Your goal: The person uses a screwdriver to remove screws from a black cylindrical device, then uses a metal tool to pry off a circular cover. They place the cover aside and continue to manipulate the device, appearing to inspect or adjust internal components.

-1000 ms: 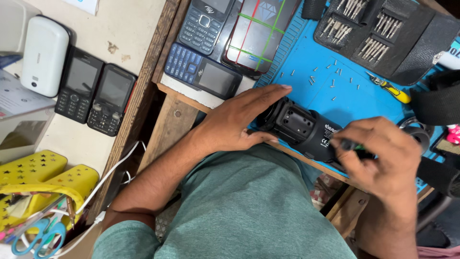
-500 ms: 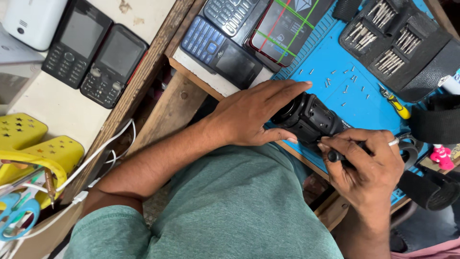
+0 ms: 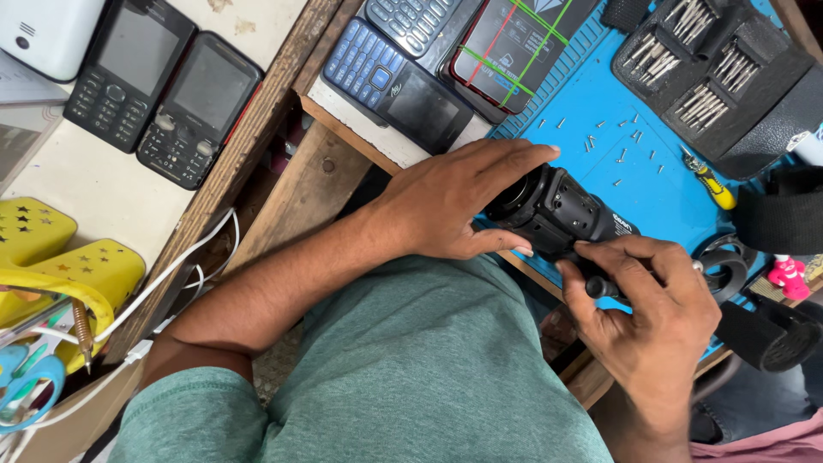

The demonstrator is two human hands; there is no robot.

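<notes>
A black cylindrical device lies at the near edge of the blue mat on the desk, long axis running left-far to right-near. The left hand clamps its left end; the right hand, fingers pinched on a black screwdriver, meets its right end.

Your left hand lies palm down, fingers extended and close together, thumb tucked beneath along the near side, clasping what sits under it. The bare left forearm runs back toward your body, elbow bent at lower left. Your right hand comes in from the lower right, fingers curled inward, thumb and fingertips pinched together near the left thumb. The two hands sit just beside each other.
</notes>
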